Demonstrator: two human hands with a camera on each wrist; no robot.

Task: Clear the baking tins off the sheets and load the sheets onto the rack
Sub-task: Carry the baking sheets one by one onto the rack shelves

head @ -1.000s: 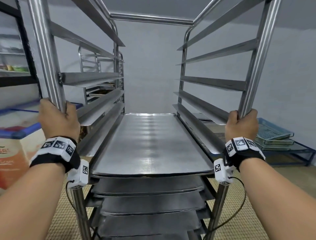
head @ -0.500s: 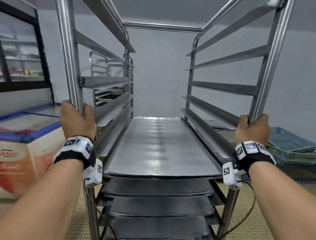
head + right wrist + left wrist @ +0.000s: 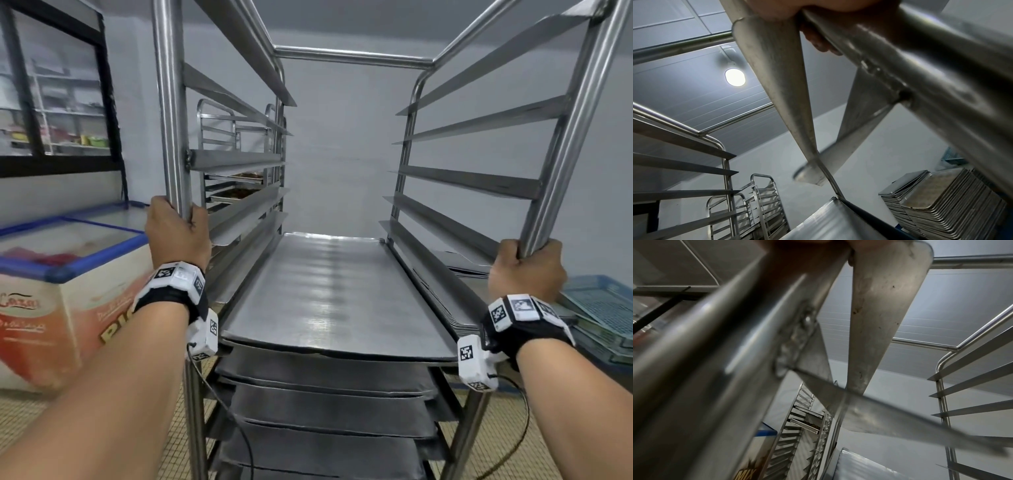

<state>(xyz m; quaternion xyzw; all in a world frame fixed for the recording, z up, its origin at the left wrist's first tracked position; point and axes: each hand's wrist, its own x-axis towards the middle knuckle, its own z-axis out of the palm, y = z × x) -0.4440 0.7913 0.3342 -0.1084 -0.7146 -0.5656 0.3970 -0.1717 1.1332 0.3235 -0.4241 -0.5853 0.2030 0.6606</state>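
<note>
A tall steel rack (image 3: 346, 56) stands right in front of me. Its top loaded sheet (image 3: 332, 291) is bare and shiny, and several more sheets (image 3: 325, 401) sit on the rails below it. My left hand (image 3: 176, 233) grips the rack's near left post (image 3: 169, 113). My right hand (image 3: 527, 270) grips the near right post (image 3: 575, 126). The left wrist view shows that post (image 3: 719, 353) close up, and the right wrist view shows its post (image 3: 920, 69) with fingers (image 3: 818, 40) curled round it. No baking tins are in view.
A chest freezer (image 3: 65, 274) with a blue-rimmed glass lid stands at the left. A second rack (image 3: 236, 154) holding trays is behind the left side. A stack of sheets (image 3: 941, 203) and blue mesh trays (image 3: 603, 305) lie at the right on the tiled floor.
The rack and both hands sit further right in the head view, and more of the freezer and window shows at the left. Both hands keep their grip on the posts.
</note>
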